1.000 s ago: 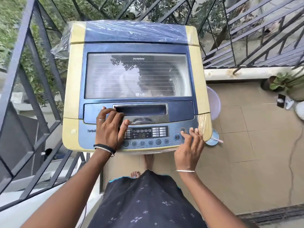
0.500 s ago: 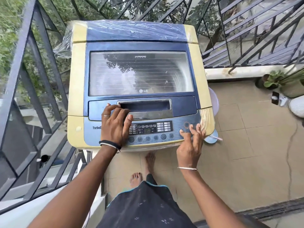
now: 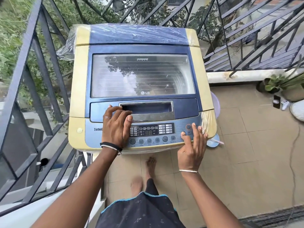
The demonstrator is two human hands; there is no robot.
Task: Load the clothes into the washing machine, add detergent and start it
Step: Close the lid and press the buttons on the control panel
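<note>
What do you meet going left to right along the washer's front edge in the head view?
Cream round cap → left hand → digital display → right hand → blue dish on the floor beside the washer.

The left hand (image 3: 115, 129) hides part of the control panel (image 3: 158, 130), whose labels are unreadably small.

A dark metal railing (image 3: 41, 66) encloses the tiled floor (image 3: 246, 153); at far right, potted plants (image 3: 271, 84) stand with a phone (image 3: 276, 101) and a white controller (image 3: 285, 104) lying beside them.
</note>
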